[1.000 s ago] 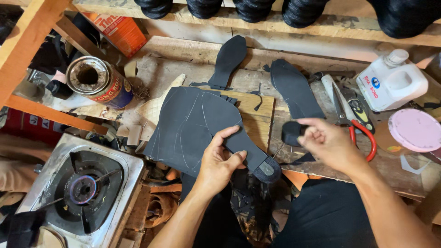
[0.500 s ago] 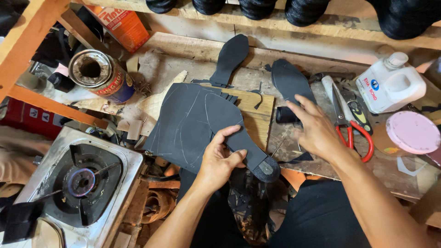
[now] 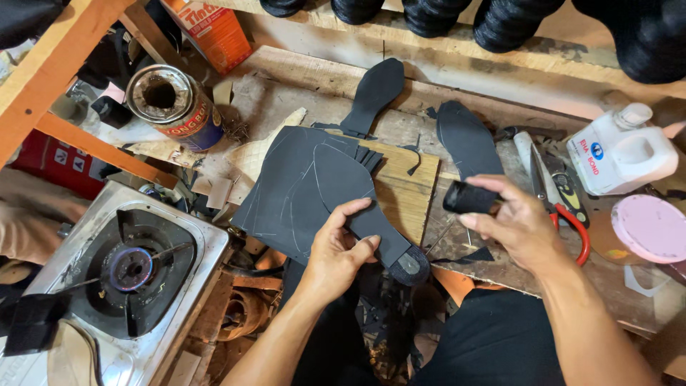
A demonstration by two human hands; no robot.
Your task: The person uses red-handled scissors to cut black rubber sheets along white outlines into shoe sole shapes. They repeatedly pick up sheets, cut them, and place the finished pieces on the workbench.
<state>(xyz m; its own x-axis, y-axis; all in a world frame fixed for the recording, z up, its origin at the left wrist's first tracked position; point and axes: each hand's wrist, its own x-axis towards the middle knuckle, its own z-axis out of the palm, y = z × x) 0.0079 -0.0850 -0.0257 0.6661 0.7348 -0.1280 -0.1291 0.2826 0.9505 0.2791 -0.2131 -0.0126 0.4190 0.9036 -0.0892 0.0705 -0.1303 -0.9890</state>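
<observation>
Holding the dark sole cutout (image 3: 371, 214) in your left hand (image 3: 336, 254), you have it pinned between thumb and curled fingers, closed on its narrow waist just above the heel end (image 3: 409, 264). It lies flat over the large dark rubber sheet (image 3: 286, 193), which spreads away from that hand across the wooden board (image 3: 407, 189) on the desk (image 3: 500, 264). The piece looks thin, light and bendy, likely to flop if you lift it by the toe, so the waist where you grip it now seems the steadiest place to take hold; its matt face should not slip.

Your right hand (image 3: 518, 225) hovers to the right of the cutout, fingers wrapped tight round a small black cylinder (image 3: 468, 198) whose end sticks out toward the left hand. Just beyond that hand lies another dark sole shape (image 3: 468, 143), with red-handled scissors (image 3: 564, 207) beside the knuckles and a white plastic bottle (image 3: 622, 154) farther out. Well off to the left of your left hand stand an open rusty tin (image 3: 168, 104) and a gas stove (image 3: 128, 264).
</observation>
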